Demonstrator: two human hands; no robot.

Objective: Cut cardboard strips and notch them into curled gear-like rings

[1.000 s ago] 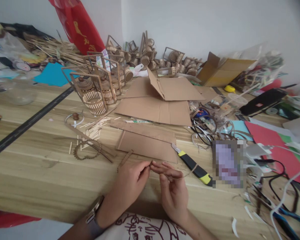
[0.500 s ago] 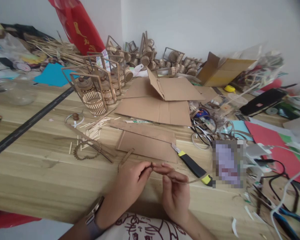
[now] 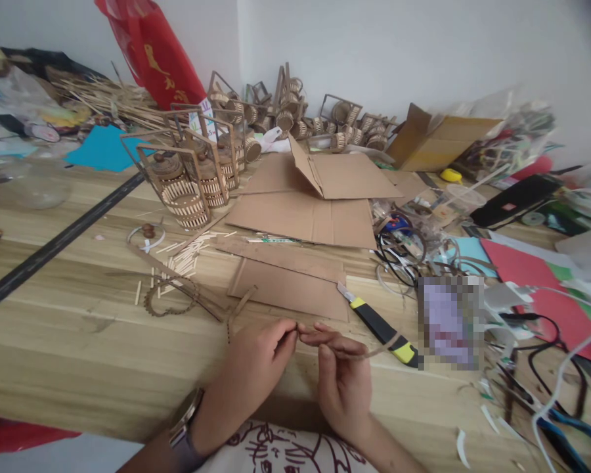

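Note:
My left hand [image 3: 256, 361] and my right hand [image 3: 342, 378] meet over the near edge of the wooden table [image 3: 79, 341]. Both pinch a thin brown cardboard strip [image 3: 379, 350] where the fingertips touch. The strip trails right from my right hand toward a yellow-and-black utility knife [image 3: 381, 328]. A second narrow strip [image 3: 239, 309] sticks out up and left from my left hand. A watch sits on my left wrist.
Flat cardboard sheets [image 3: 295, 282] lie just beyond the hands. Small wooden slat lanterns [image 3: 187, 180] and loose sticks [image 3: 184, 256] stand to the left, with a toothed cardboard ring [image 3: 170, 299]. Cables, coloured paper and a cardboard box [image 3: 438, 141] crowd the right side. A red bag [image 3: 155, 52] leans at the back.
The strip's free end has swung further right and lifted slightly. Both hands stay pinched together in nearly the same spot.

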